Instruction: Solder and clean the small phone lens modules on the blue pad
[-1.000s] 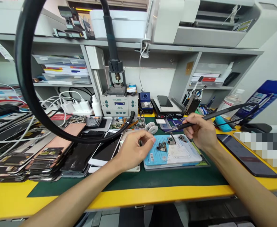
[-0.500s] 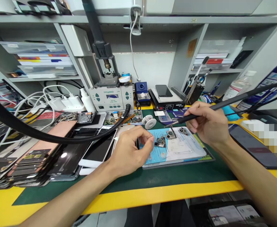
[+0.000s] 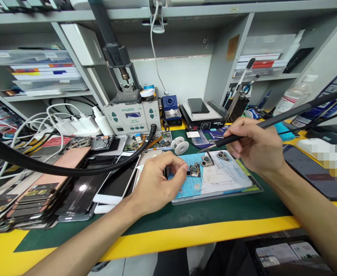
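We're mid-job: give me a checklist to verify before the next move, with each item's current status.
1. Right hand gripping the black-handled tool: ok.
2. Tool tip apart from the left hand: ok.
3. Tip touching anything: cannot tell.
4. Left hand secure on the nearest small part: cannot tell; contact is unclear.
5. All three small parts on the blue-and-white pad: ok.

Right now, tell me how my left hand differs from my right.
Your right hand grips a black pen-like tool; your left hand has thumb and forefinger together beside a small part, its hold unclear. Your left hand appears lower in view than your right hand. Both are bare.
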Demonstrator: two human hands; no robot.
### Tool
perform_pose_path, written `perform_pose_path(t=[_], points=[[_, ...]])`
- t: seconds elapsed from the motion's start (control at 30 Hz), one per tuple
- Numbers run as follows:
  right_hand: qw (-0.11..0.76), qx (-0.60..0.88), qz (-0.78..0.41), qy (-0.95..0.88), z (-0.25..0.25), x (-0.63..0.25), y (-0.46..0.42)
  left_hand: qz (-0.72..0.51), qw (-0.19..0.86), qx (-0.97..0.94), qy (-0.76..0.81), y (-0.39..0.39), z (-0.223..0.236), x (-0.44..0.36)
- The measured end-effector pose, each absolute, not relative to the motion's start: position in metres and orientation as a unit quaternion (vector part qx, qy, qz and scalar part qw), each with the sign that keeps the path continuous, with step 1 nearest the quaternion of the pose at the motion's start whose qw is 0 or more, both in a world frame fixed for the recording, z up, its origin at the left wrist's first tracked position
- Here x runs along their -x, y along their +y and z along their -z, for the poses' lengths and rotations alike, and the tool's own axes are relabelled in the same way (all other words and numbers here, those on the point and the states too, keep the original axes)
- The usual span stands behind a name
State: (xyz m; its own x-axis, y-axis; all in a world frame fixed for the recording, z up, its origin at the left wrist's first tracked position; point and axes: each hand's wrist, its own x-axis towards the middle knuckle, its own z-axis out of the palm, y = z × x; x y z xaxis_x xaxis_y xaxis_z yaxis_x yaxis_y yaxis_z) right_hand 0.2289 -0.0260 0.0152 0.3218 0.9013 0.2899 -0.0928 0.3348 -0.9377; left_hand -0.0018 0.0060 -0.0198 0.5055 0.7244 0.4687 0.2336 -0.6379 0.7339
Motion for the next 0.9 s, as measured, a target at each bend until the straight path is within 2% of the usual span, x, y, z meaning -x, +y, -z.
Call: perform_pose_path(t=[0.9], points=[[0.679, 0.454, -0.361, -0.450, -0.0171, -0.2252, -0.0244, -0.395, 0.307, -0.815, 0.293, 0.0077, 0.0210, 0.0006]])
